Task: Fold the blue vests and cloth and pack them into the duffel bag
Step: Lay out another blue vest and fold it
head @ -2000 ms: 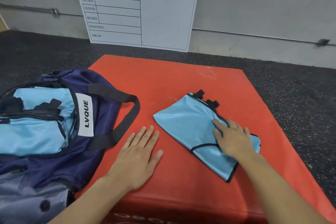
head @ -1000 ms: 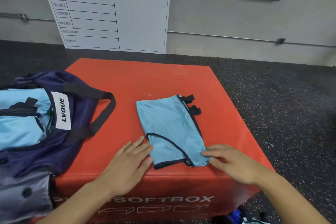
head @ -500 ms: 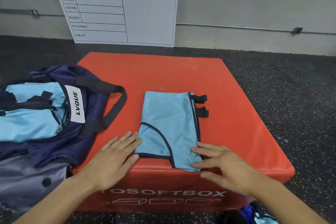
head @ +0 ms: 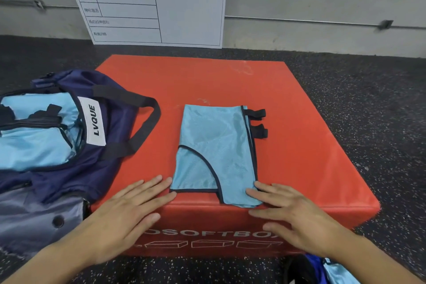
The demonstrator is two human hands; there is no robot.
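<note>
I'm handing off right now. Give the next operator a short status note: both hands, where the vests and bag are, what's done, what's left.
Left hand: open, flat on the red soft box, fingertips at the folded vest's near left corner.
Right hand: open, fingers resting on the vest's near right corner.
Folded blue vest: flat on the box, near edge at the box's front.
Duffel bag: open, left of the box, blue fabric already inside.
Left: put this vest in the bag. More blue fabric lies on the floor at bottom right.

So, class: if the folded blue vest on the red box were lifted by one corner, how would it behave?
The vest is probably floppy: its thin fabric droops over the box edge. Likely light. It may unfold, since nothing pins the layers.
</note>
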